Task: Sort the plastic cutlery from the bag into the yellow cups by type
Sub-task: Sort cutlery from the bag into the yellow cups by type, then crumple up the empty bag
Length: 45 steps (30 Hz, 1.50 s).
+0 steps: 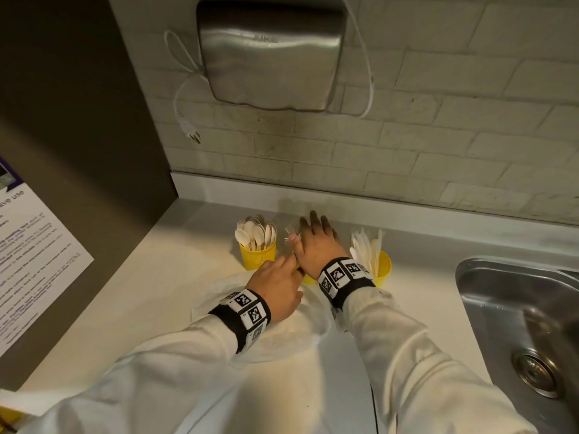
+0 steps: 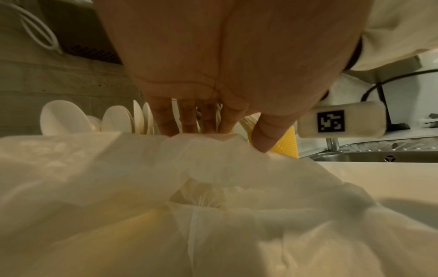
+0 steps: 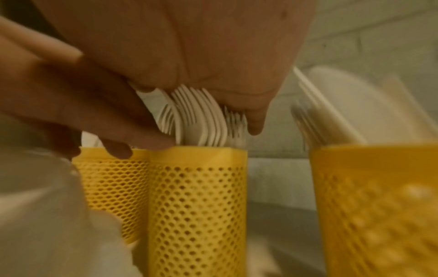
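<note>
Three yellow perforated cups stand in a row on the counter. The left cup [image 1: 257, 256] holds white spoons [image 1: 255, 231], and the right cup [image 1: 384, 270] holds white knives [image 1: 366, 245]. My right hand [image 1: 316, 242] lies flat, fingers straight, on top of the white forks [image 3: 201, 120] standing in the middle cup [image 3: 196, 196]. It hides most of that cup in the head view. My left hand [image 1: 275, 286] rests on the white plastic bag [image 1: 282, 336]. Its straight fingers [image 3: 99, 120] touch the forks at the cup's rim. The bag [image 2: 213, 206] lies crumpled and flat.
A steel sink [image 1: 517, 324] is sunk into the counter at the right. On the brick wall above the cups hangs a hand dryer [image 1: 271, 51] with a loose cord and plug [image 1: 194, 134]. A printed notice [image 1: 28, 255] is fixed to the dark panel at left.
</note>
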### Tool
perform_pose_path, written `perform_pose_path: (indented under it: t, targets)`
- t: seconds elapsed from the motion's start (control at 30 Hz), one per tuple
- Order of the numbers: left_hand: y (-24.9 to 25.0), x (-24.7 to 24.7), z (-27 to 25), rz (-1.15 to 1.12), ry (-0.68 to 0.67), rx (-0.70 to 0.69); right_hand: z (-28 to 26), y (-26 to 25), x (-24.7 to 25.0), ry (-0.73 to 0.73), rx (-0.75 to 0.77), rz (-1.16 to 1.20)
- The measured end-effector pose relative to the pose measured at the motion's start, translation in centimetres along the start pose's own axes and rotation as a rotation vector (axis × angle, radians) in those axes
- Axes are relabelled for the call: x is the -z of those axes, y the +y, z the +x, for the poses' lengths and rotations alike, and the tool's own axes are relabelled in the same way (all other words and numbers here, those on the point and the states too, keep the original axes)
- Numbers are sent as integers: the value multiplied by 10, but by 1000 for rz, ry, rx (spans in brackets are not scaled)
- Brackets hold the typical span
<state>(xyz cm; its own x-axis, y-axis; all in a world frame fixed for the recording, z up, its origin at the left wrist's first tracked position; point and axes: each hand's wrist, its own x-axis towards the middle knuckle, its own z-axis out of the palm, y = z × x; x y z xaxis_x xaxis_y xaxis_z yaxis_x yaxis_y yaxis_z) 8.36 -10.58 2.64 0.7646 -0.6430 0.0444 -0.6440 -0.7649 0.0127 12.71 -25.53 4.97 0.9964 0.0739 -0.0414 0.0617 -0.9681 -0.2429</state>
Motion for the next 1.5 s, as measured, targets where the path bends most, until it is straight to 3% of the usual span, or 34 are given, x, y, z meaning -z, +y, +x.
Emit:
perform_pose_path:
  t: [0.07,0.17,0.23,0.33,0.37,0.43,0.53,0.63,1.0,1.2,1.27,1.4,1.5]
  targets:
    - [-4,4,-1,-33,12,18,5,-1,0,-26,-20,49]
    - [-20,15,-2,-95,166,145,4,-4,4,-11,-25,47]
    - [-36,20,-3,-136,226,282,-6,-8,10,96,2,5]
    - [-55,17,-5,-162,148,424,-28,-15,19,321,4,19]
    - [-58,14,-5,-164,125,439,-35,-16,21,333,-26,58]
    - [-62,6,-3,-184,90,428,-49,-16,21,239,-134,87]
    - [-64,-4,0,-207,103,422,-64,-5,10,91,-336,-60]
    - [-63,-9,4,-222,125,441,-66,12,-1,105,-427,-121]
    - [-65,-8,0,-286,169,434,-51,29,-15,153,-231,-64]
    - [-54,7,-29,-226,220,478,-73,-2,-14,310,-224,-123]
    - [-51,9,-43,-153,164,538,-80,-7,-18,230,-214,-67]
    - [-55,6,-60,-118,-63,725,-85,-10,-33,-179,-296,5]
    - [-57,8,-67,-197,-200,729,-88,-10,-42,-258,-291,-48]
